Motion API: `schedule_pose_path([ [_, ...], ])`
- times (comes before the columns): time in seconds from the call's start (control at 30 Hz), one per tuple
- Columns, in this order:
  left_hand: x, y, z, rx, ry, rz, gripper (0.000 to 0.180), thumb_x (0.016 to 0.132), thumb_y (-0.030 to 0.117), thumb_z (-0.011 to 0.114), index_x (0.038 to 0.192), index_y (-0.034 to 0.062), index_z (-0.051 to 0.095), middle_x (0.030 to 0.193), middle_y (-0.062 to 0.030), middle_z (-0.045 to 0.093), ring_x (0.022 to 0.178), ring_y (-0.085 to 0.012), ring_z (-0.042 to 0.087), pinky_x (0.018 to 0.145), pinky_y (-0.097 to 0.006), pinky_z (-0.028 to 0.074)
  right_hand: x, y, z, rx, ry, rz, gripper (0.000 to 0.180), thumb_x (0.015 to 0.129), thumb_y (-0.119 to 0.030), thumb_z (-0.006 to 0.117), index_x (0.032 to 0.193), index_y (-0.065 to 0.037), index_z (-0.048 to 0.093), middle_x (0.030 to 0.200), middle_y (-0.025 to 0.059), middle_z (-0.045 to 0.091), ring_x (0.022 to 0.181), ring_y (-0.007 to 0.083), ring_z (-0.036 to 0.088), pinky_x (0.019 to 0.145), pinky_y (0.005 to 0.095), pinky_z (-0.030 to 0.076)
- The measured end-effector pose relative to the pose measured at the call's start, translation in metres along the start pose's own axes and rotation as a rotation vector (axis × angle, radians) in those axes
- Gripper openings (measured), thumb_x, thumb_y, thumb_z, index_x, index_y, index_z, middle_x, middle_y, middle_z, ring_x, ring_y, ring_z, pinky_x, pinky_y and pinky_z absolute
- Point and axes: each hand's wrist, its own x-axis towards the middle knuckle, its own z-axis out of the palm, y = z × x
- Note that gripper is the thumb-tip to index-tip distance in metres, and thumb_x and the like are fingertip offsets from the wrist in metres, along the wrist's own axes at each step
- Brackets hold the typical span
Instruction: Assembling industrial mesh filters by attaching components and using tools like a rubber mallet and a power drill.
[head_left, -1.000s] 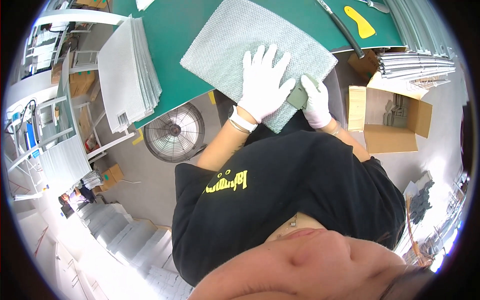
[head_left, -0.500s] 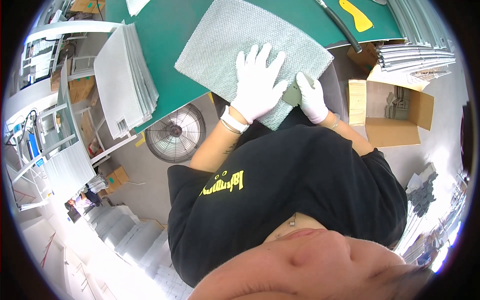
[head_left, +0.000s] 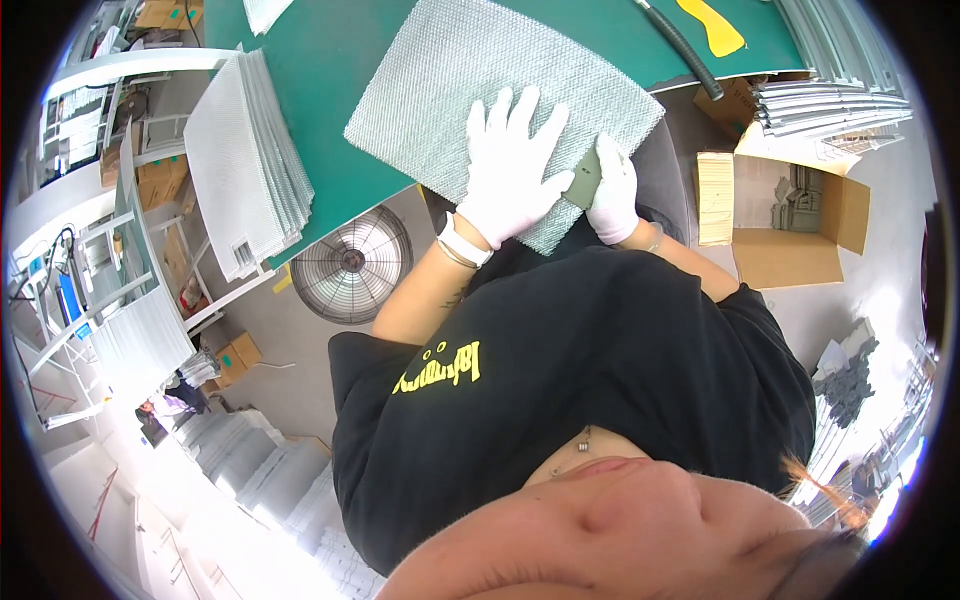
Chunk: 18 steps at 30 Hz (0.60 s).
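Under the spread fingers [head_left: 520, 115] of the left hand [head_left: 512, 170] lies a grey mesh sheet [head_left: 470, 80], pressed flat against the green table [head_left: 330, 70]. That hand wears a white glove, holds nothing and rests palm down with its fingers released and fanned out across the near part of the sheet. Just to the right of those fingers, the right hand [head_left: 612, 195], also in a white glove, is clenched around a small grey-green tool [head_left: 585, 180], which touches the near right edge of the mesh sheet where it overhangs the table's edge. Beyond the fingertips the sheet stretches away toward the far side of the table. Well off to the left of the fingers, a stack of similar mesh sheets [head_left: 245, 165] sits at the table's left edge. Farther out past the right hand, a black hose [head_left: 680, 45] and a yellow scraper [head_left: 712, 25] lie on the table. To the right of the right hand, lower down, an open cardboard box [head_left: 790, 235] stands on the floor, and below the left wrist a round fan [head_left: 352, 265] sits under the table.
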Motion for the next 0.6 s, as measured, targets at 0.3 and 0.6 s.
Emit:
schedule_pose_path([
  [0.3, -0.002, -0.001, 0.001, 0.004, 0.004, 0.029, 0.07, 0.081, 0.039, 0.07, 0.145, 0.0158, 0.052, 0.148, -0.025, 0.042, 0.136, -0.0481, 0.036, 0.114, -0.065, 0.019, -0.002, 0.002, -0.005, -0.122, -0.025, -0.135, 0.024, 0.106, -0.024, 0.051, 0.091, -0.009, 0.061, 0.081, -0.0049, 0.055, 0.074, 0.005, 0.049, 0.066, 0.024, 0.042],
  [0.6, -0.002, 0.001, 0.001, 0.017, 0.015, 0.03, 0.064, 0.084, 0.034, 0.066, 0.144, 0.0149, 0.053, 0.148, -0.025, 0.042, 0.135, -0.048, 0.037, 0.113, -0.066, 0.02, 0.001, 0.0, -0.015, -0.138, -0.149, -0.067, 0.029, 0.107, -0.028, 0.05, 0.091, -0.007, 0.061, 0.08, -0.0027, 0.056, 0.073, 0.0069, 0.05, 0.065, 0.0253, 0.043],
])
